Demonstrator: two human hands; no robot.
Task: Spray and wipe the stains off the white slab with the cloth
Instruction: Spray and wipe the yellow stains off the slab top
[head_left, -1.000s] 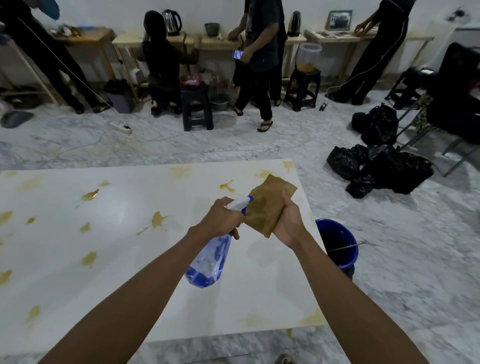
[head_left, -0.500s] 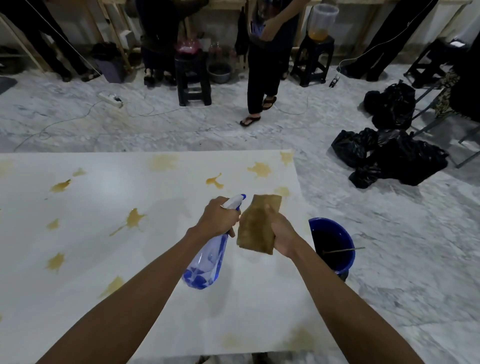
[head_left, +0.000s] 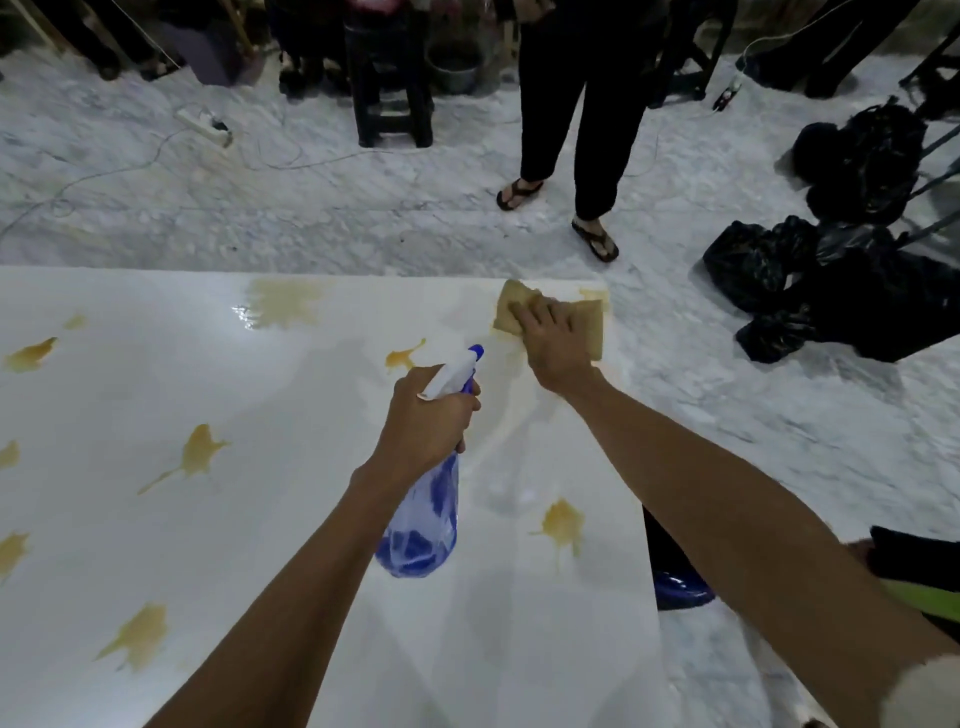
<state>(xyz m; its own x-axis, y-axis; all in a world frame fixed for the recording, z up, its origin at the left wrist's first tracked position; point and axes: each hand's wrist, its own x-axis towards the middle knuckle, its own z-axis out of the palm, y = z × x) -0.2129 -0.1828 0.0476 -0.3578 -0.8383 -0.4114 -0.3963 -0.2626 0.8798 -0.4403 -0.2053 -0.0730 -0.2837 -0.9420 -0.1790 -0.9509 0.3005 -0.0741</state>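
Note:
The white slab (head_left: 291, 525) fills the lower left and carries several yellow-brown stains, one near my arm (head_left: 562, 522) and a wet smeared one at the far edge (head_left: 283, 304). My right hand (head_left: 553, 340) presses the tan cloth (head_left: 589, 325) flat on the slab's far right corner. My left hand (head_left: 426, 421) grips the neck of a clear spray bottle (head_left: 423, 525) with blue liquid, its nozzle pointing toward the cloth, held just above the slab.
A blue bucket (head_left: 675, 582) stands on the marble floor by the slab's right edge, partly behind my right arm. A person in sandals (head_left: 592, 130) stands just beyond the slab. Black rubbish bags (head_left: 841, 270) lie to the right; stools and cables sit further back.
My right hand has gone from holding the cloth up in the air to pressing it on the slab's far right corner. The view has tilted down and forward. My left hand still holds the bottle.

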